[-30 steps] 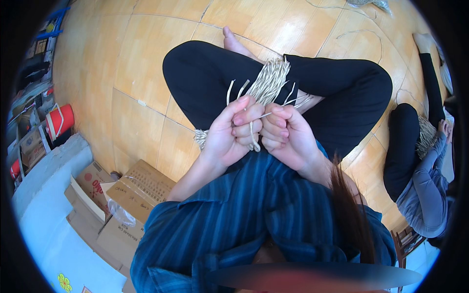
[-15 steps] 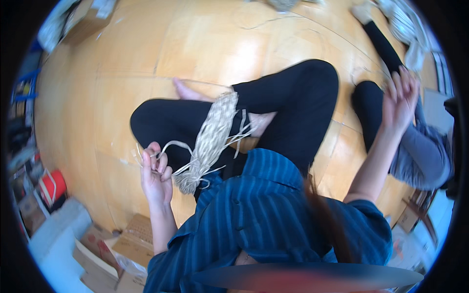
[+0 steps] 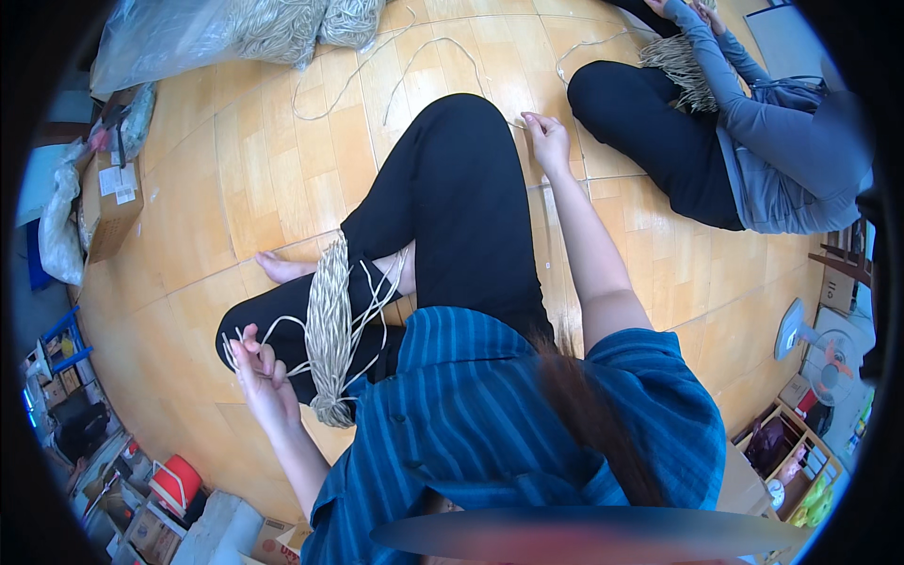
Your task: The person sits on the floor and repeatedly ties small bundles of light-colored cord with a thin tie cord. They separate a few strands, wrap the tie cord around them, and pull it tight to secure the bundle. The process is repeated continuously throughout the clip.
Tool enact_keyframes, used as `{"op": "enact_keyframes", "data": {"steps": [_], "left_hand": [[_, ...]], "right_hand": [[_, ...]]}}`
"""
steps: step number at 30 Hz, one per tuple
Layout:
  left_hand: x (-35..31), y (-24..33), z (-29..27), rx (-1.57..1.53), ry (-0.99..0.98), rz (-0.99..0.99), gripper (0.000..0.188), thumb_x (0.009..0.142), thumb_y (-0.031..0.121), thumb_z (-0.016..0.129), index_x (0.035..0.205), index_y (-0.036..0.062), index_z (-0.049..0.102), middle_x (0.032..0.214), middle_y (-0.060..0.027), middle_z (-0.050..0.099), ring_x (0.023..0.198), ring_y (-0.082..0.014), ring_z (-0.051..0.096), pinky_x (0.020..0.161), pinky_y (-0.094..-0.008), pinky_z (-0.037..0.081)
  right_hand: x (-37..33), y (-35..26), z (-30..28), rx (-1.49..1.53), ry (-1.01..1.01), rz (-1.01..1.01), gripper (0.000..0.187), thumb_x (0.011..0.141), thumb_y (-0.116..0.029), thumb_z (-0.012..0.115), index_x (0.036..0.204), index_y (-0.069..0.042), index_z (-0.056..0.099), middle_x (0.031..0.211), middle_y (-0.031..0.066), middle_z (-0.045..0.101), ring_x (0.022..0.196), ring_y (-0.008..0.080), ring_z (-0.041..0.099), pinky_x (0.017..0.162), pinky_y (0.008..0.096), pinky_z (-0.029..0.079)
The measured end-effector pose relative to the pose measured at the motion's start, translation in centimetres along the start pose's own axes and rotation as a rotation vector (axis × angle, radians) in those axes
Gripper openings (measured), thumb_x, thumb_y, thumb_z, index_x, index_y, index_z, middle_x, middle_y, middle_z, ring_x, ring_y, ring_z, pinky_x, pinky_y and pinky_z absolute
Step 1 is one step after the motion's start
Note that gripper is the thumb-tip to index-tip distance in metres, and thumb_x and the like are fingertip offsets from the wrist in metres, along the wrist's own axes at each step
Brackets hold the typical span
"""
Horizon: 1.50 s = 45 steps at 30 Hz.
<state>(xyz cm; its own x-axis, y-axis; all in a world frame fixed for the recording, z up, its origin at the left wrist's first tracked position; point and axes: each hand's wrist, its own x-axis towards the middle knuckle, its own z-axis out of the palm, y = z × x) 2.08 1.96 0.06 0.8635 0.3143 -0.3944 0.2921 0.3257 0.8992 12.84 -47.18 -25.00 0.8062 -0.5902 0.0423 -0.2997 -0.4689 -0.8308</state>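
Across my black-clad left thigh lies a braided bundle of beige straw-like cord (image 3: pixel 330 325), with loose strands trailing off both sides. My left hand (image 3: pixel 263 372), just left of the bundle, is closed on a thin cord; a loop of it runs toward the bundle and short ends poke up past the fingers. Beyond my raised right knee, my right hand (image 3: pixel 549 141) reaches forward over the floor. Its thumb and finger pinch a thin cord, which seems to continue behind the knee to a long loose cord (image 3: pixel 436 40) curving over the floor.
A clear plastic bag (image 3: pixel 179 33) and bundled cord (image 3: pixel 348 21) lie at the far left, with a cardboard box (image 3: pixel 113 202) nearer. At the right sits another person (image 3: pixel 791 141) with a cord bundle (image 3: pixel 683 71). A fan (image 3: pixel 829 365) stands right, a red container (image 3: pixel 176 485) lower left.
My right hand has come down from its raised spot at the right and reached forward, left of the other person. My left hand stays beside the bundle, still gripping cord. The view has shifted.
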Motion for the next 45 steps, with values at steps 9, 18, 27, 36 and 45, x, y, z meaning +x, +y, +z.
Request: {"op": "enact_keyframes", "data": {"steps": [9,18,27,36,45], "left_hand": [[-0.5,1.2,1.9,0.008,0.078,0.005,0.025,0.099,0.032,0.049,0.097,0.0076,0.054,0.093,0.0029,0.056,0.051,0.0001,0.028,0.038,-0.0166,0.018],[-0.6,1.0,1.3,-0.047,-0.034,-0.008,0.026,0.098,0.030,0.052,0.095,0.0062,0.060,0.083,0.0042,0.056,0.053,-0.0006,0.030,0.043,-0.0163,0.020],[-0.2,1.7,0.8,-0.010,-0.053,-0.008,0.033,0.097,0.033,0.054,0.086,0.0039,0.065,0.055,0.0115,0.033,0.045,0.0011,0.021,0.043,-0.0183,0.016],[1.2,-5.0,0.1,0.030,0.146,0.162,0.040,0.101,0.033,0.043,0.100,0.0010,0.067,0.070,0.0015,0.056,0.051,-0.0013,0.035,0.046,-0.0189,0.028],[1.7,-7.9,-0.9,0.242,-0.047,0.295,0.036,0.102,0.026,0.042,0.095,0.0001,0.067,0.063,0.0021,0.051,0.058,-0.0045,0.046,0.056,-0.0207,0.038]], "right_hand": [[0.3,3.5,0.8,-0.091,-0.046,-0.036,0.024,0.088,-0.019,0.064,0.108,-0.008,0.070,0.081,0.0060,0.064,0.072,0.0136,0.058,0.070,0.0296,0.048],[-4.3,-16.5,-1.6,0.389,-0.047,-0.265,0.019,0.093,-0.014,0.060,0.101,0.002,0.068,0.092,0.0063,0.069,0.083,0.0098,0.062,0.077,0.0223,0.049],[-22.8,-31.5,6.9,0.393,-1.037,-0.667,0.029,0.083,-0.024,0.071,0.107,-0.008,0.067,0.085,0.0059,0.061,0.068,0.0111,0.057,0.060,0.0272,0.045],[-21.4,-33.5,8.2,0.685,-1.412,-0.032,0.030,0.102,-0.027,0.039,0.087,-0.007,0.054,0.068,0.0001,0.053,0.050,0.0038,0.047,0.042,0.0161,0.034],[-6.1,-38.2,6.4,1.108,-0.859,-0.186,0.022,0.103,-0.021,0.038,0.091,-0.006,0.049,0.072,-0.0032,0.037,0.056,0.0047,0.031,0.046,0.0172,0.026]]}}
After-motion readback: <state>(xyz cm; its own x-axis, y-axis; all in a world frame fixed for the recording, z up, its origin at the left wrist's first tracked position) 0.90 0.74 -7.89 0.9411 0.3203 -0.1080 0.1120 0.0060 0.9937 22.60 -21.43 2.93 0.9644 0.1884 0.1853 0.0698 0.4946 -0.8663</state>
